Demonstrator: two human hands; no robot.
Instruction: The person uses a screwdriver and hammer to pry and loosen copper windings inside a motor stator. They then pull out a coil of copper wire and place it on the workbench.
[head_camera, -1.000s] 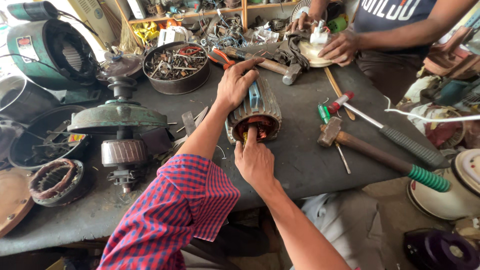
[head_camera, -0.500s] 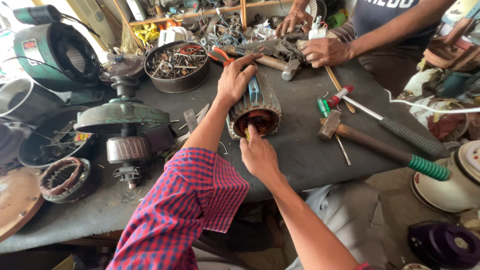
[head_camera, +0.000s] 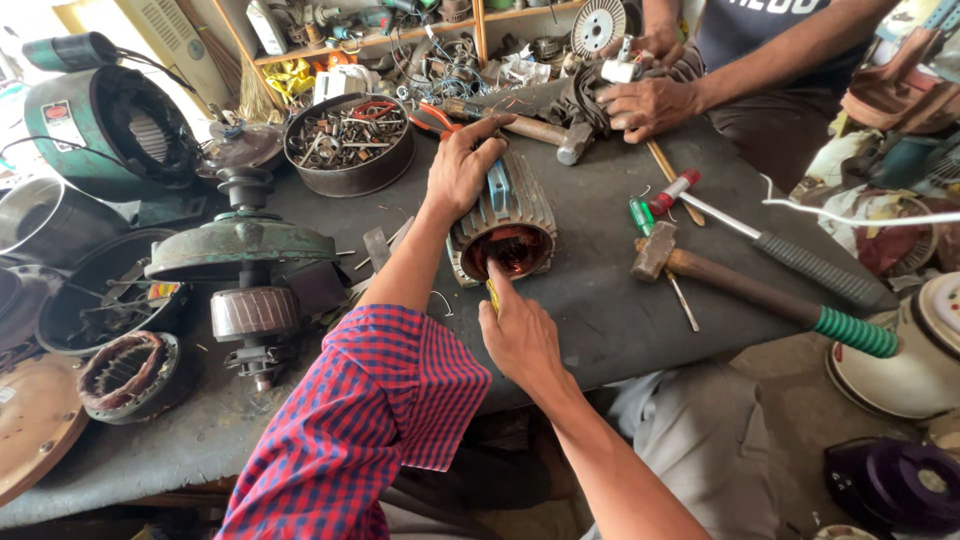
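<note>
A ribbed grey motor stator (head_camera: 522, 214) with copper windings lies on its side on the dark bench (head_camera: 590, 300), its open end toward me. My left hand (head_camera: 462, 165) presses on its top. My right hand (head_camera: 520, 335) is closed around a small yellow-handled tool (head_camera: 493, 296), whose tip reaches into the stator's opening. My left arm wears a red and blue checked sleeve (head_camera: 365, 430).
A hammer with a green grip (head_camera: 760, 295) and screwdrivers (head_camera: 660, 200) lie to the right. A round tin of scrap bits (head_camera: 348, 140) stands behind. A green motor assembly (head_camera: 245, 265) and other motor parts crowd the left. Another person's hands (head_camera: 645, 100) work at the far edge.
My hands stay on the stator; my right hand has pushed the tool slightly further into the opening. The other person's hands have shifted at the far edge.
</note>
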